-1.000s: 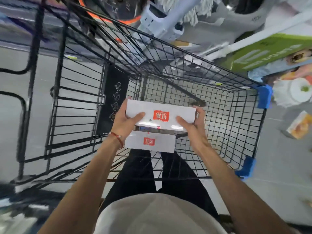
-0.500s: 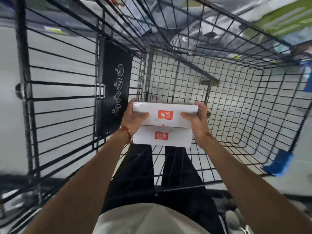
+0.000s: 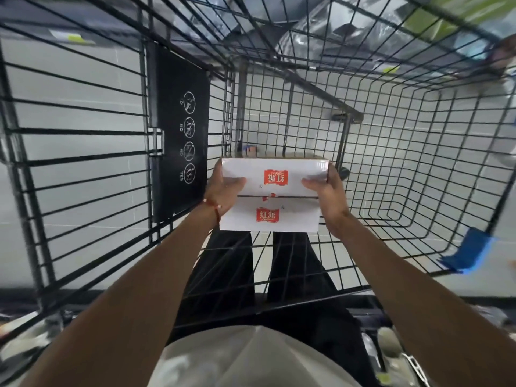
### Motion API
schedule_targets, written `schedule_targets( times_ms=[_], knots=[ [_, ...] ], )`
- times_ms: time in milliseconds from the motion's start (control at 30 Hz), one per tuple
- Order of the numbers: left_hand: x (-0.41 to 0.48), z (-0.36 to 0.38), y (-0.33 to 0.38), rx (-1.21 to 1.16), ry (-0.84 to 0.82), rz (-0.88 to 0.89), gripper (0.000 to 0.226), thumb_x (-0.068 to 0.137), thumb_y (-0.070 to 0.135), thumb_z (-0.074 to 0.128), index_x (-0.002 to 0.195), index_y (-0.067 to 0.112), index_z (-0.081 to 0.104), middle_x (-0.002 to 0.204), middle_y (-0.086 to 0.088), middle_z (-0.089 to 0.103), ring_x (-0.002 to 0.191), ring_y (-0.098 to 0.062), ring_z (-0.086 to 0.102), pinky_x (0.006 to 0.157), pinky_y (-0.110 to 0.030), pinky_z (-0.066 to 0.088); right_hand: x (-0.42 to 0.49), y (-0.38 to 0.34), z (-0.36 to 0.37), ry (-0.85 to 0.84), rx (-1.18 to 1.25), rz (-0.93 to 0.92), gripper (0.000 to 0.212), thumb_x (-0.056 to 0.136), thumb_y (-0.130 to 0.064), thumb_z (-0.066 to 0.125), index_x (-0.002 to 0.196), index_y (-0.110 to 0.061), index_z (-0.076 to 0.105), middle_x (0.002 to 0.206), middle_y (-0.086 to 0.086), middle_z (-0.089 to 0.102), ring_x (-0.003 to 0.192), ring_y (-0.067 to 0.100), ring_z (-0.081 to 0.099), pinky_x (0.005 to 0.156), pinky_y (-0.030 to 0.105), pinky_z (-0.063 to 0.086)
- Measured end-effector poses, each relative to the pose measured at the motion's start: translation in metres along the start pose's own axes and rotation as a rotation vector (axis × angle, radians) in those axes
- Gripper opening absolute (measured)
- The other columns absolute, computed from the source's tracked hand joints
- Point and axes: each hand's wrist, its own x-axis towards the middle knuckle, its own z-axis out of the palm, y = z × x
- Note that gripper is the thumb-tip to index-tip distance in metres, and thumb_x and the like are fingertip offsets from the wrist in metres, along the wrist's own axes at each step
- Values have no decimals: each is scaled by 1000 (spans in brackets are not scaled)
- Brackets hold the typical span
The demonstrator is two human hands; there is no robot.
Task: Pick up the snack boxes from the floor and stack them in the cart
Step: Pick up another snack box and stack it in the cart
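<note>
Two bare arms reach down into a black wire cart (image 3: 391, 163). The lower box (image 3: 269, 216), flat glossy white card with a red label, sits in the basket. The left hand (image 3: 223, 188) and right hand (image 3: 326, 191) clasp the ends of a matching upper box (image 3: 275, 177) just above it; contact is unclear. Beyond is a flat black panel (image 3: 181, 141). No boxes on the floor are in view.

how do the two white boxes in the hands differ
The far white cardboard box shows its red logo upside down; the near white cardboard box shows it upright. The left hand and right hand lay thumbs on the far box, not the near one. Both are white, rectangular, same logo.
</note>
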Motion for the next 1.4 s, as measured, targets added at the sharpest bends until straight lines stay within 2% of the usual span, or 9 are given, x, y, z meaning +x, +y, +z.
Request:
schedule_targets(
  times_ms=[233, 400, 533, 733, 900, 1033, 1133, 1300, 1400],
  knots=[
    [1, -2, -8, -2, -62, 12, 66, 92, 18, 69, 150, 29, 40, 124, 3, 70, 121, -20, 63, 109, -48, 49, -1, 13, -4, 47, -1, -32, 57, 88, -4, 74, 141, -17, 58, 125, 3, 71, 123, 29, 64, 109, 57, 51],
    [2, 5, -12, -30, -56, -14, 72, 89, 28, 64, 153, 37, 32, 133, 1, 66, 122, -23, 62, 107, -49, 50, 0, 12, -3, 18, -7, 18, 74, 74, -27, 78, 144, -24, 52, 130, 4, 69, 124, 28, 64, 110, 57, 50],
    [1, 6, -16, -27, -65, 21, 69, 94, 24, 64, 154, 35, 32, 130, -1, 68, 121, -23, 63, 109, -48, 49, 1, 14, 0, 31, 5, 41, 78, 72, -31, 77, 145, -28, 50, 131, 3, 69, 125, 29, 63, 111, 58, 48],
    [3, 4, -14, 25, -91, 109, 63, 97, 21, 63, 154, 30, 36, 127, -1, 70, 119, -18, 65, 109, -42, 50, -8, 29, 1, 87, -55, -7, 67, 91, -13, 75, 149, -26, 43, 132, 1, 66, 126, 26, 60, 112, 54, 48],
    [0, 9, -8, -12, -91, 99, 59, 99, 17, 61, 152, 31, 40, 121, 1, 69, 110, -13, 65, 89, -18, 52, -6, 28, -1, 94, -58, 34, 81, 74, -32, 78, 146, -36, 42, 133, 0, 66, 126, 30, 61, 110, 59, 49],
    [-5, 9, -11, -5, -51, 34, 60, 99, 23, 61, 154, 30, 37, 127, -2, 69, 115, -19, 64, 104, -36, 50, -14, 25, 2, 55, -47, 39, 82, 76, -27, 78, 148, -37, 42, 135, 1, 63, 127, 30, 59, 111, 58, 48],
    [-10, 8, -13, 17, -32, -6, 55, 99, 26, 58, 151, 26, 40, 130, -3, 67, 117, -23, 63, 104, -41, 50, -17, 23, 2, 25, -48, 41, 73, 90, -15, 75, 150, -37, 41, 135, -2, 62, 130, 26, 56, 116, 53, 43],
    [-14, 2, -19, 72, 22, -39, 48, 100, 33, 55, 146, 26, 47, 125, 0, 65, 109, -23, 63, 96, -41, 54, -22, 22, 8, 9, -39, 48, 78, 80, -24, 76, 149, -36, 43, 132, -4, 66, 129, 25, 58, 116, 56, 42],
    [-18, 3, -18, 61, 71, -53, 49, 97, 35, 57, 144, 24, 51, 128, -3, 67, 114, -26, 63, 96, -36, 52, -22, 26, 9, -13, -15, 61, 77, 74, -28, 75, 144, -37, 45, 129, -1, 68, 126, 28, 61, 112, 58, 47]
  ],
)
